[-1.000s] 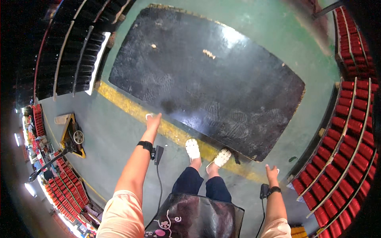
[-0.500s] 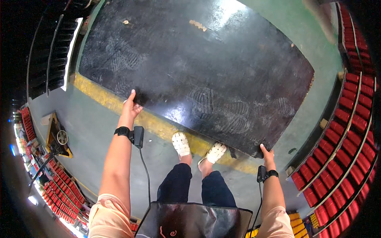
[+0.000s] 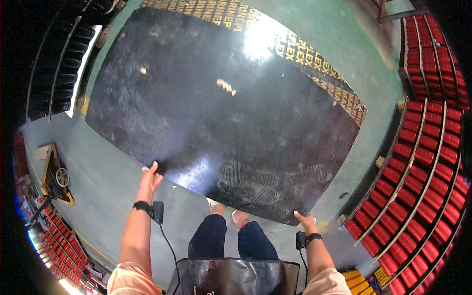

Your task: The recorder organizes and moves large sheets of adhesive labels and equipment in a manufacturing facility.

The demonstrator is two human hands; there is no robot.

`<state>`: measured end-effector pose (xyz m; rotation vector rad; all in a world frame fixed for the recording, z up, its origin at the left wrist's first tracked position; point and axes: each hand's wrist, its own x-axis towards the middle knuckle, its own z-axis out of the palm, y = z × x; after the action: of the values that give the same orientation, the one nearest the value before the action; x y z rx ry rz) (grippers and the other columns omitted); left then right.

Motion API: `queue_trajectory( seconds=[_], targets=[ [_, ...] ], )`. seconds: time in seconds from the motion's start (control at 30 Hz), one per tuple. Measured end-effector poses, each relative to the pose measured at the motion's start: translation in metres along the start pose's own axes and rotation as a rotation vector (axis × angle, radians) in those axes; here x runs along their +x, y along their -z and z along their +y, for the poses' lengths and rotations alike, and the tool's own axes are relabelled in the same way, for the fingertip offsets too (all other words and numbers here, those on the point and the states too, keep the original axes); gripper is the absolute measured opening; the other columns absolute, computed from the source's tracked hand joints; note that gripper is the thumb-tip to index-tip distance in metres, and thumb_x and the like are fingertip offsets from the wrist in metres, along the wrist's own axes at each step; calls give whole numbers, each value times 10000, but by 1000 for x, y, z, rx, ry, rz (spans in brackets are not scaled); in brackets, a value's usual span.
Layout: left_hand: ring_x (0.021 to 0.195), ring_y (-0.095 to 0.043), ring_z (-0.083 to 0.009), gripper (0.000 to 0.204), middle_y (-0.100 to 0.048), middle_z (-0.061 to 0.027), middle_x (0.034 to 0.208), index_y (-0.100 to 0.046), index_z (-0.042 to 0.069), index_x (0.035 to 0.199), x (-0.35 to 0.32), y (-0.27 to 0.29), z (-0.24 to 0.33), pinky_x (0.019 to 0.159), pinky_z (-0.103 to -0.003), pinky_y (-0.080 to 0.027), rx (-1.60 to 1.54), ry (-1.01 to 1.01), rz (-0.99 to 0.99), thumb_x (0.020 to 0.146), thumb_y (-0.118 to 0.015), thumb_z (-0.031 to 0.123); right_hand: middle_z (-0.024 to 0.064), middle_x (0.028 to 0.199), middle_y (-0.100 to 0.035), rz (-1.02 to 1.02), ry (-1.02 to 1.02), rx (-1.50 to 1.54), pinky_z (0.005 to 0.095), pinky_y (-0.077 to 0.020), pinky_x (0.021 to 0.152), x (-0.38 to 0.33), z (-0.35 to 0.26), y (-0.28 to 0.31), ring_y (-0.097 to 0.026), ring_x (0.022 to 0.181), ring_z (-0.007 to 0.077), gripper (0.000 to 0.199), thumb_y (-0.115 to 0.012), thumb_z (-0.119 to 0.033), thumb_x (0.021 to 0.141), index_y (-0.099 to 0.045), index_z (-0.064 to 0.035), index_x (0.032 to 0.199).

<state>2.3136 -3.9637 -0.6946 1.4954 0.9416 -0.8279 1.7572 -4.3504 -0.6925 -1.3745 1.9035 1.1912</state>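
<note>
Far left: black stack point(image 3: 71, 73), then yellow cart point(image 3: 62, 177), both well apart from the work.

Left fingers point(image 3: 154, 168): closed on the near edge of the black board point(image 3: 236, 123), left of its middle. Thumb on the upper face, the rest curled at the edge; how far they reach underneath I cannot tell. Centre: the board spreads away from me, its near edge covering part of my white shoes point(image 3: 213, 202). Beyond its far edge shows a lower board point(image 3: 216, 14) with yellow print; the two overlap askew. Height of the gap between them: cannot tell.

Right fingers point(image 3: 301, 218): clamped at the near right corner, thumb on top, the others mostly hidden.

Reason for the grip, as I judge it: hands set wide to share the load of a broad sheet and check twisting; thumbs over the top to pinch it. I stand central, probably for balance.

Position: nearly all of the board lies forward of both sets of fingers, extending well left of the left ones; its right corner is at the right ones. Far right: red rolls point(image 3: 410, 191) in racked rows, apart from the board.
</note>
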Motion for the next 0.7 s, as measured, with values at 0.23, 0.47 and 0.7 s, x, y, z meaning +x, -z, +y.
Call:
queue_trajectory(
  seconds=[0.23, 0.47, 0.7],
  targets=[
    [954, -597, -298, 861, -557, -166, 1099, -230, 47, 1307, 52, 19, -48, 791, -533, -524, -474, 26, 212, 705, -803, 270, 273, 1268, -454, 704, 1028, 130, 453, -286, 1043, -38, -239, 78, -393, 1214, 411, 698, -681, -276, 771, -370, 16, 1323],
    [1042, -544, -303, 887, -478, -162, 1210, -195, -12, 1275, 101, 14, -81, 917, -478, -465, -430, -35, 94, 721, -776, 366, 229, 1291, -456, 1108, 1309, -4, 432, -333, 1010, -81, -439, 209, -422, 1207, 358, 834, -741, -434, 682, -400, 7, 1302],
    [1201, -429, -305, 911, -399, -131, 1363, -287, 21, 1362, 92, 12, -87, 1038, -463, -322, -627, 29, -184, 730, -703, 528, 163, 1058, -627, 541, 981, 113, 369, -414, 923, -100, -453, 255, -570, 1054, 295, 780, -729, -620, 580, -620, -14, 1058]
  ],
)
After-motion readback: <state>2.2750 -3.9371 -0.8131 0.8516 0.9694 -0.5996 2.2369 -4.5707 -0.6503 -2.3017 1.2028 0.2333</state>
